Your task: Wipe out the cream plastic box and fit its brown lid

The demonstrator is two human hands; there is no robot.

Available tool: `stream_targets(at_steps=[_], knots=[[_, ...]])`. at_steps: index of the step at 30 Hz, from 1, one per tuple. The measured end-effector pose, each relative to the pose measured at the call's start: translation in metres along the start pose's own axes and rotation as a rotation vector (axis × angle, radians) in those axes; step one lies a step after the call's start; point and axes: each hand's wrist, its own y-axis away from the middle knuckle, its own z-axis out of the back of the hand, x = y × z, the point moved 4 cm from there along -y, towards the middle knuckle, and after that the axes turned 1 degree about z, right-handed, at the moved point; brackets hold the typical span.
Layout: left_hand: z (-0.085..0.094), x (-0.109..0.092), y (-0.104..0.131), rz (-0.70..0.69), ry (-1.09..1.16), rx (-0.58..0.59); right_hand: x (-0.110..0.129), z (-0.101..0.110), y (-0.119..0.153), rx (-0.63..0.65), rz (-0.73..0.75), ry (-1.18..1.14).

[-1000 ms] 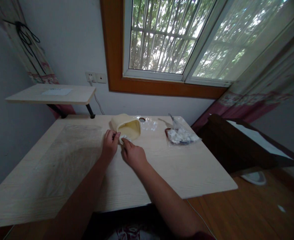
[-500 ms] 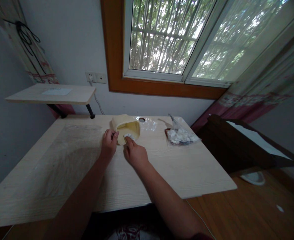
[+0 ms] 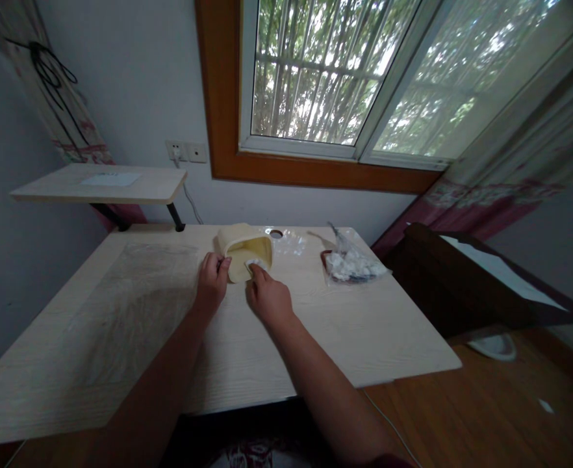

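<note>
A pale yellow plastic container (image 3: 240,235) lies tilted on the table, its mouth facing me. My left hand (image 3: 212,283) grips the container's left rim between thumb and fingers. At the lower right of the mouth, my right hand (image 3: 273,299) is closed, its fingertips pinching a small white wad (image 3: 256,262), which looks like cotton or tissue. The wad is against the inner wall of the container, partly hidden by the fingers.
On the right of the wooden table (image 3: 335,331) lies a clear plastic bag (image 3: 357,266) with white fluffy material. A clear sheet (image 3: 135,305) covers the left part. A raised shelf (image 3: 145,185) holds a paper. A dark piece of furniture (image 3: 432,286) stands right of the table.
My right hand has shifted slightly to the right with the white wad, along the container's inside. My left hand and the container have hardly moved.
</note>
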Motion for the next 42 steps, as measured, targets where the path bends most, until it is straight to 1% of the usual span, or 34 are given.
stream_targets(at_steps=[3,5,11,14,17,22,27,29,34,36,39,42], knots=[[0.001,-0.001,0.0,0.0,0.002,-0.004,-0.003,0.001,-0.001,0.01,-0.023,0.02],[0.001,-0.002,0.0,0.0,0.006,-0.007,-0.001,0.0,0.001,0.013,-0.008,0.01],[0.0,0.0,0.001,0.009,0.015,-0.004,0.018,-0.006,0.008,0.008,0.129,-0.081],[0.0,0.001,0.001,0.025,0.007,-0.007,0.023,-0.006,0.009,0.002,0.171,-0.108],[0.0,0.0,0.001,0.021,0.008,-0.005,0.02,-0.004,0.008,0.006,0.149,-0.095],[0.0,0.0,0.001,-0.001,0.008,-0.006,0.006,-0.002,0.002,-0.003,0.032,-0.039],[-0.002,0.001,0.002,0.002,0.002,0.016,-0.001,-0.004,-0.001,-0.017,-0.027,0.0],[-0.002,0.0,0.002,0.01,-0.012,0.023,0.001,-0.006,0.0,-0.008,-0.014,-0.002],[-0.001,-0.003,0.003,0.004,-0.018,0.022,0.015,-0.008,0.006,-0.01,0.128,-0.072],[0.0,-0.003,0.003,0.0,-0.021,0.024,0.019,-0.009,0.007,-0.011,0.159,-0.092],[-0.001,-0.002,0.003,0.004,-0.027,0.026,0.018,-0.008,0.006,-0.006,0.148,-0.096],[-0.001,0.0,0.002,0.009,-0.026,0.032,0.01,-0.007,0.003,-0.006,0.096,-0.073]])
